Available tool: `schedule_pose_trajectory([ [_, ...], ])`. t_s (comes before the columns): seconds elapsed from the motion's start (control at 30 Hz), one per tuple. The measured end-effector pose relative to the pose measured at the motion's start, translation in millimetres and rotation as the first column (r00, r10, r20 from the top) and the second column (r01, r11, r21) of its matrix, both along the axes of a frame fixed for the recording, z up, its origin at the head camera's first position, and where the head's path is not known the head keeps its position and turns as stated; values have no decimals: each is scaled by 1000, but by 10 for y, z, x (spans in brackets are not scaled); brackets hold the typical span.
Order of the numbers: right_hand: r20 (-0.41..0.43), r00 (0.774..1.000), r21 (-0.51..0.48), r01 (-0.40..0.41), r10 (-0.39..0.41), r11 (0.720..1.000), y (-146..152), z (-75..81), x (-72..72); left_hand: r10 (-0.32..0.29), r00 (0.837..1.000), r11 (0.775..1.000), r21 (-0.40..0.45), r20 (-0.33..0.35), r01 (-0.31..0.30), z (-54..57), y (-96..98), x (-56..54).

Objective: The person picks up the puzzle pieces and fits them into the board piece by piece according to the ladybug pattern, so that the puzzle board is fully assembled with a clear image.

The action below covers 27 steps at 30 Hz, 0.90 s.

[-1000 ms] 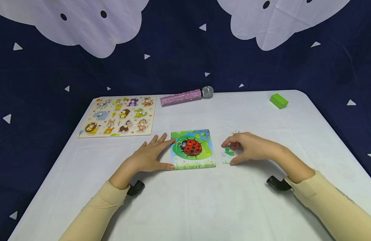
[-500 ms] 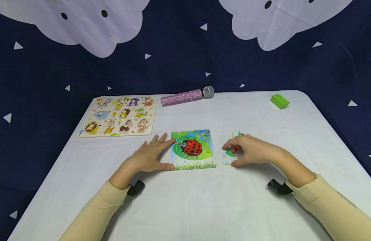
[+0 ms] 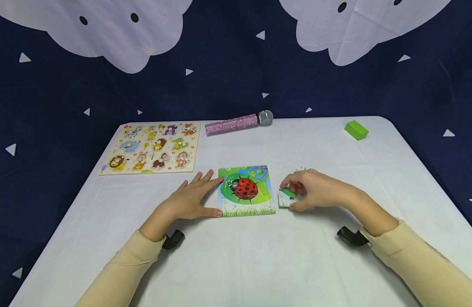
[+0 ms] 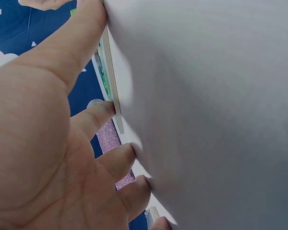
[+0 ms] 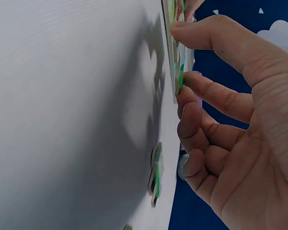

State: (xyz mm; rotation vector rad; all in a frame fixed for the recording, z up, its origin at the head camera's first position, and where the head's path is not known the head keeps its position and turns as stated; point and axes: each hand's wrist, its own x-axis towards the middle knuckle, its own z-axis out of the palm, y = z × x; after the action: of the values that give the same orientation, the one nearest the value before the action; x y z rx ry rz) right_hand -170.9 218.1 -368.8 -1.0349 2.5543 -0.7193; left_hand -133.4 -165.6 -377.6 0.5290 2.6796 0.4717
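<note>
A square ladybug jigsaw puzzle (image 3: 245, 189) lies in the middle of the table in the head view. My left hand (image 3: 191, 198) rests at its left side with fingers spread, thumb and index fingertip touching that edge. Just right of the puzzle, my right hand (image 3: 316, 189) pinches a jigsaw piece (image 3: 285, 200) between thumb and index finger, its other fingers curled in. White, flowers and a green patch show on the piece. In the right wrist view, another loose piece (image 5: 156, 173) stands on the table beyond the curled fingers.
Back left lies an animal peg puzzle board (image 3: 151, 148). A pink glitter microphone (image 3: 237, 123) is behind the ladybug puzzle, and a green block (image 3: 356, 130) sits at the back right. A dark blue cloth with clouds (image 3: 228, 55) hangs behind the white table (image 3: 243, 264).
My right hand has taken up the jigsaw piece and shifted it slightly left, closer to the ladybug puzzle. The left hand has stayed in place.
</note>
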Motion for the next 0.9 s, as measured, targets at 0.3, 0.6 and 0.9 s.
schedule_pose_trajectory([
  [0.3,-18,999,1,-41,41,999,-202,29,-33,-12,1000,1000,-5,0,12,-7,-6,0],
  [0.6,-27,998,13,-61,61,998,-392,60,-54,-26,1000,999,-18,9,26,23,-12,-9],
  [0.9,-18,995,-12,-97,97,995,-616,37,-83,-35,999,999,-35,17,36,34,-21,-17],
])
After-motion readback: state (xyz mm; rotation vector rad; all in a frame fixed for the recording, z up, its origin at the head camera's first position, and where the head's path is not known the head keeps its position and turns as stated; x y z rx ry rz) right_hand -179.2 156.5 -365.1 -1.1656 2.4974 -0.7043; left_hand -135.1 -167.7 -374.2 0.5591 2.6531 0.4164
